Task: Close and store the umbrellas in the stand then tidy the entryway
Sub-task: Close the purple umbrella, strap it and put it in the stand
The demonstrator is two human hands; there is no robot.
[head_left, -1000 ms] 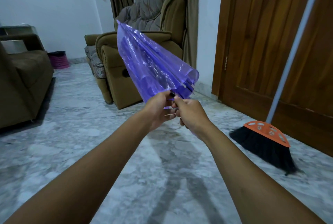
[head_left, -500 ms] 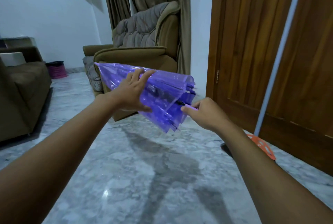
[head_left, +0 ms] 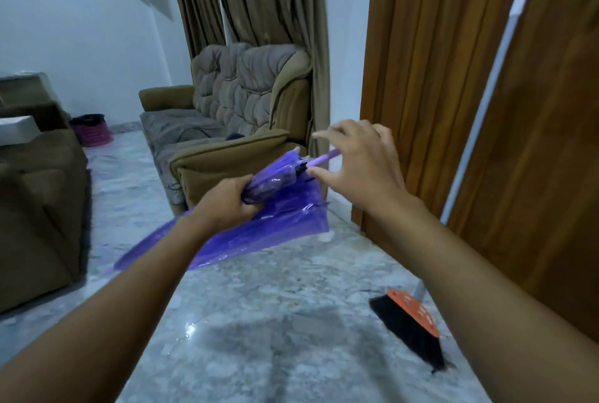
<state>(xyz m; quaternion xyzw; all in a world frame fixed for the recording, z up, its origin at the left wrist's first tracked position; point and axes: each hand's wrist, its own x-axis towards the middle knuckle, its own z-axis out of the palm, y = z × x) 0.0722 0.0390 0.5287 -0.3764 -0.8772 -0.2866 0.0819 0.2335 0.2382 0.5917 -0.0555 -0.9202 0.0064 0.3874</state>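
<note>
A see-through purple umbrella (head_left: 269, 227), folded but loose, lies slanted in front of me, its tip low at the left and its pale purple handle (head_left: 324, 158) up at the right. My left hand (head_left: 227, 204) is wrapped around the gathered canopy near the handle end. My right hand (head_left: 359, 162) hovers over the handle with fingers spread, thumb tip close to the shaft, not gripping it. No umbrella stand is in view.
A broom with an orange head (head_left: 418, 321) and a pale pole (head_left: 486, 104) leans on the wooden door (head_left: 486, 78) at right. A brown armchair (head_left: 233, 130) stands ahead by the curtains, a sofa (head_left: 35, 201) at left, a pink basket (head_left: 92, 130) beyond. The floor is grey marble.
My left hand went from resting flat on the canopy to gripping it near the handle. My right hand let go of the handle and spread open. The umbrella's tip swung down to the left.
</note>
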